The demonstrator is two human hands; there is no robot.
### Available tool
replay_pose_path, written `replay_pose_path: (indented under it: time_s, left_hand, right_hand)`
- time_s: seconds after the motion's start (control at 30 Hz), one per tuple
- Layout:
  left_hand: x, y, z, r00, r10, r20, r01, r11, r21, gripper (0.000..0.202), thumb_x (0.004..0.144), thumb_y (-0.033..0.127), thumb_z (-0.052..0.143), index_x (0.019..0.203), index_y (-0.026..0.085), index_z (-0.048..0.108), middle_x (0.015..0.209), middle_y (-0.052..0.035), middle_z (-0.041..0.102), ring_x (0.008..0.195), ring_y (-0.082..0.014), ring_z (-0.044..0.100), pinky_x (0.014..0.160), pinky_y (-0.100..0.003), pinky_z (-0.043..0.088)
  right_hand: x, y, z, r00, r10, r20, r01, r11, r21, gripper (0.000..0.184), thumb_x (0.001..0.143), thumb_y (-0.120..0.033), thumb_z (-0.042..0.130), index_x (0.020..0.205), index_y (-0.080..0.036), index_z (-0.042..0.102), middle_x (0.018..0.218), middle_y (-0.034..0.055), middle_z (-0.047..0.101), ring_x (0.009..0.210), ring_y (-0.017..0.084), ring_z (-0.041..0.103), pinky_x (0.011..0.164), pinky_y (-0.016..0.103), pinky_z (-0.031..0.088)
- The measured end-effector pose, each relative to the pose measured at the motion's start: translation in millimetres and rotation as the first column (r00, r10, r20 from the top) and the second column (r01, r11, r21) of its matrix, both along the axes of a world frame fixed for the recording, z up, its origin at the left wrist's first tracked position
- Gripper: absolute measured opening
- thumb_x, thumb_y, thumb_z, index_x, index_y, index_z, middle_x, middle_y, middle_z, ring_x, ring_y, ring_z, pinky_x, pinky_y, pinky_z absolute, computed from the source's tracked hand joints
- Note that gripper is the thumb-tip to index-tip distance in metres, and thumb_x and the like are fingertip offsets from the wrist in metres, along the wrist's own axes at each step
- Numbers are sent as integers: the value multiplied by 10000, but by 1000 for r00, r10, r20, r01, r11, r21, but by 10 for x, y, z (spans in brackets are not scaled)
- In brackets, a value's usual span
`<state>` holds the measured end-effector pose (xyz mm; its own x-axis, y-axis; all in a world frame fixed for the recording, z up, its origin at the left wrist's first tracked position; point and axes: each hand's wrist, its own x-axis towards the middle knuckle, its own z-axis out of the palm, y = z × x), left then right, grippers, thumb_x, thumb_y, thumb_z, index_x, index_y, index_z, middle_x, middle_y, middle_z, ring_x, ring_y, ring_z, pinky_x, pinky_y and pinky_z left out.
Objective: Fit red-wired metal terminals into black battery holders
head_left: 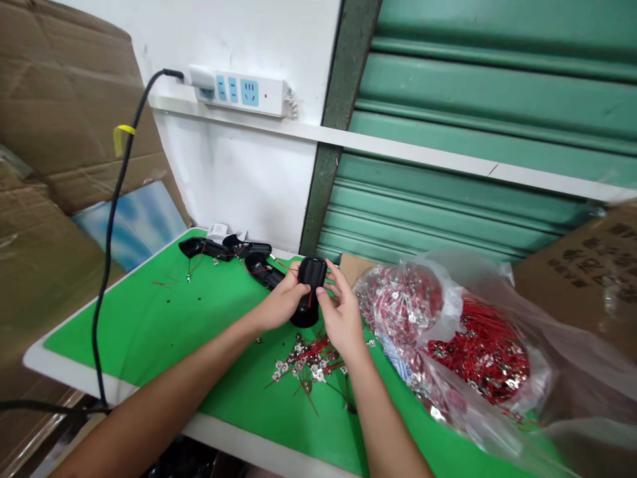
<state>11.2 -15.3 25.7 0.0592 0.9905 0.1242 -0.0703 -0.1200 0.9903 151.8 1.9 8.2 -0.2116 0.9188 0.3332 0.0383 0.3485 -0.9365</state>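
Together, the left hand (283,302) and right hand (341,307) have their grip clamped on a black, rounded plastic housing (312,273) over a green-topped table (134,318). Its shell looks light, stiff and slightly slick, best held by the sides, clear of the thin red wire (311,299), likely fragile.

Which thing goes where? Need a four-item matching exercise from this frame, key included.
1. Held black part
2. Loose metal pieces
3. Power strip
4. Plastic bag

A. Against the white wall
B. To the right of the right hand
C. Between left hand and right hand
D. Scattered on the green tabletop

Pairs: 1-C, 2-D, 3-A, 4-B
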Motion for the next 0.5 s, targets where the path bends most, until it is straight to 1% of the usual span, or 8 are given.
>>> replay_pose_path:
  time_s: [0.07,0.13,0.23,0.33,0.43,0.5]
  left_hand:
    - [-18,24,5,997,-14,79,18,999,-50,425,831,278,532,1223,171,409,1188,-65,543,1093,-181,533,1032,-339,435]
    - [-23,30,11,995,-28,94,33,998,-53,456,807,280,575,1221,178,410,1168,-54,544,1055,-166,530,1020,-323,435]
    - [-22,14,20,998,-41,51,43,999,-33,481,795,274,621,1222,183,417,1151,-49,538,1046,-159,522,1026,-312,426]
    - [-29,-10,31,997,-77,12,77,997,-24,502,831,345,649,1238,180,407,1133,-56,534,1052,-164,520,1012,-311,426]
    - [-34,-23,28,993,-117,7,117,993,-20,532,843,402,679,1243,185,402,1157,-66,541,1086,-173,526,1005,-307,426]
    - [-27,-27,14,994,-113,-3,113,994,-3,553,840,418,692,1248,185,401,1165,-72,543,1092,-176,523,1011,-309,422]
  right_hand:
    - [18,17,10,1000,14,-19,-14,1000,-4,564,912,-295,563,1470,-217,531,1342,130,636,1171,229,661,896,353,588]
    - [25,15,20,1000,-1,-16,1,1000,3,550,914,-292,563,1460,-226,547,1319,124,652,1157,223,667,878,345,593]
    - [22,1,24,999,-42,2,42,999,5,536,907,-288,568,1439,-226,575,1278,127,670,1104,221,686,818,327,598]
    - [20,3,16,997,-71,13,71,997,-2,542,891,-288,567,1429,-219,592,1251,132,678,1025,211,705,732,293,592]
    - [25,18,4,996,-93,16,93,996,1,541,876,-288,572,1411,-217,615,1210,127,695,922,187,711,649,255,569]
    - [29,28,-1,994,-108,13,108,994,0,539,866,-288,579,1398,-214,628,1187,123,706,868,175,706,622,243,555]
